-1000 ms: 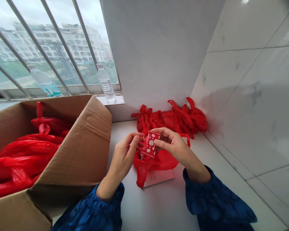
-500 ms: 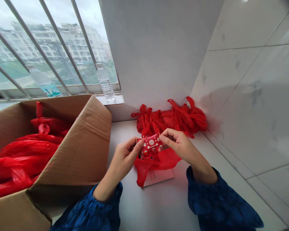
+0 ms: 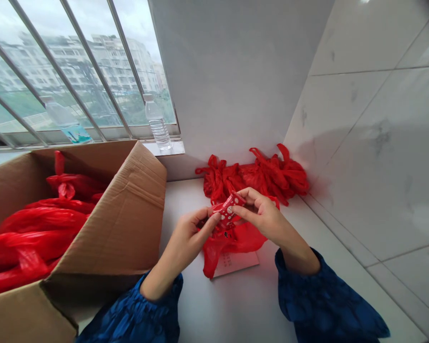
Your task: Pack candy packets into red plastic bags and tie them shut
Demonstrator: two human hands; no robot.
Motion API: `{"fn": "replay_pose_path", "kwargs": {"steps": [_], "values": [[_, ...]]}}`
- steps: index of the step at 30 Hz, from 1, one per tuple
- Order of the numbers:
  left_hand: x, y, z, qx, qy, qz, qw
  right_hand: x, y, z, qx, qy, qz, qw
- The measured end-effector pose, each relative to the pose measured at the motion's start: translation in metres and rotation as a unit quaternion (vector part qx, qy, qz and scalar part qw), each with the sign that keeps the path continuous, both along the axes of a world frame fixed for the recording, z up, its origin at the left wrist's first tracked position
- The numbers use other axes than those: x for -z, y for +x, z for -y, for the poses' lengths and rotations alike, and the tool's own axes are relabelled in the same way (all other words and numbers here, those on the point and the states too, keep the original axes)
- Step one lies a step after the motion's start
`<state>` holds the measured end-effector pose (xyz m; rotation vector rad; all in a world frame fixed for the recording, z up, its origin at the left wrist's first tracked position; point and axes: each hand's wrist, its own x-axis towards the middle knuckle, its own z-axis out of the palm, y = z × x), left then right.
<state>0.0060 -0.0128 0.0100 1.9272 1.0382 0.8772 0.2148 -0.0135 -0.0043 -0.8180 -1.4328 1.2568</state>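
A small red packet (image 3: 226, 208) with white printed spots is pinched at both ends between my hands. My left hand (image 3: 193, 233) grips its left end with thumb and fingers. On the other end, the thumb and fingers of my right hand (image 3: 262, 212) are closed, and the packet looks bent and tilted up to the right. Just below it an opened red plastic bag (image 3: 248, 238) lies on the white table. Part of a pale printed card (image 3: 238, 264) shows from under the bag; the rest is hidden.
At left stands an open cardboard box (image 3: 128, 209) holding red plastic bags (image 3: 43, 221). More bunched red bags (image 3: 253, 178) lie against the back wall. On the windowsill are a clear bottle (image 3: 158, 124) and a second bottle (image 3: 66, 119) with a blue label. A tiled wall (image 3: 379, 143) bounds the right side.
My hands have come closer together. The packet, stretched flat before with its printed face showing, is now bent and tilted, and my right thumb has moved inward over it.
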Motion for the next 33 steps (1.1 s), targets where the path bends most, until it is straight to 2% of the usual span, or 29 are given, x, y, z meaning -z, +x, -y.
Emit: {"fn": "replay_pose_path", "kwargs": {"steps": [3,5,9,11,17,23,28,33], "values": [[-0.001,0.002,0.003,0.055,0.004,-0.092,0.994,0.001,-0.004,0.000,0.015,0.035,-0.006,0.999],[-0.002,0.003,0.003,0.055,0.005,-0.107,0.993,0.001,-0.004,0.001,-0.005,0.044,0.016,0.999],[-0.002,0.002,-0.001,-0.007,0.007,-0.009,1.000,0.002,-0.001,0.003,-0.015,0.104,0.131,0.986],[0.000,0.000,-0.004,-0.019,0.005,0.021,1.000,0.003,0.000,0.004,-0.006,0.131,0.171,0.977],[0.002,-0.003,-0.005,-0.060,0.013,0.086,0.994,-0.004,0.004,0.009,0.007,0.088,0.099,0.991],[-0.002,0.001,-0.002,-0.072,0.002,0.133,0.988,-0.009,0.009,0.013,0.010,0.058,0.099,0.993],[0.001,-0.002,-0.003,-0.040,-0.016,0.106,0.993,-0.009,0.011,0.013,0.041,0.077,0.123,0.989],[0.004,-0.004,-0.004,-0.038,0.001,0.050,0.998,-0.011,0.014,0.013,0.064,0.093,0.142,0.983]]}}
